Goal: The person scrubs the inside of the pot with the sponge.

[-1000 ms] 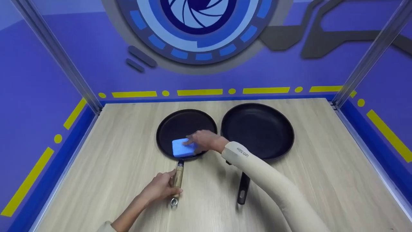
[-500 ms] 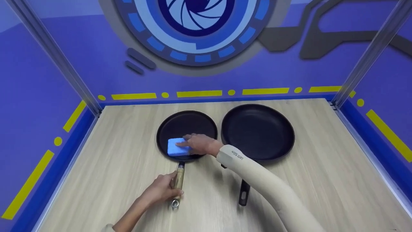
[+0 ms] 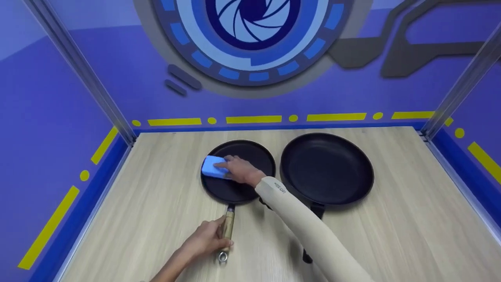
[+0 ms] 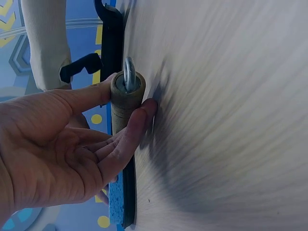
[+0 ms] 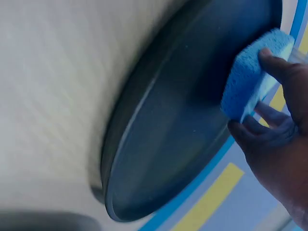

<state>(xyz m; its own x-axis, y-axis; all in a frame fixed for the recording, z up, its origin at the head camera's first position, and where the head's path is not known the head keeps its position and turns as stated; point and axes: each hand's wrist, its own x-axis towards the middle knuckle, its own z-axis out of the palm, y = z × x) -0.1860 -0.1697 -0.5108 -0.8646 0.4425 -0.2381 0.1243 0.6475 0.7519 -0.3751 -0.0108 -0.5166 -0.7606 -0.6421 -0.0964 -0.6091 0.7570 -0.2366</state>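
A small black frying pan (image 3: 250, 156) lies on the table, its wooden handle (image 3: 228, 226) pointing toward the person. My left hand (image 3: 205, 237) grips that handle between thumb and fingers; in the left wrist view the metal hanging ring (image 4: 129, 76) shows at its end. With thumb and fingertips my right hand (image 3: 240, 169) holds a blue sponge (image 3: 212, 167) against the pan's surface, at its left rim. In the right wrist view the sponge's porous side (image 5: 252, 65) faces the camera, and the thumb lies along its top edge.
Right of the small pan sits a larger black frying pan (image 3: 328, 168), its handle partly hidden beneath the right sleeve (image 3: 305, 223). The wood-grain table (image 3: 156, 188) is enclosed by blue panels (image 3: 219, 102) at the back and both sides.
The right hand has moved the sponge from the near part of the small pan up to its left rim. The left hand keeps its grip on the handle; the head view has shifted slightly.
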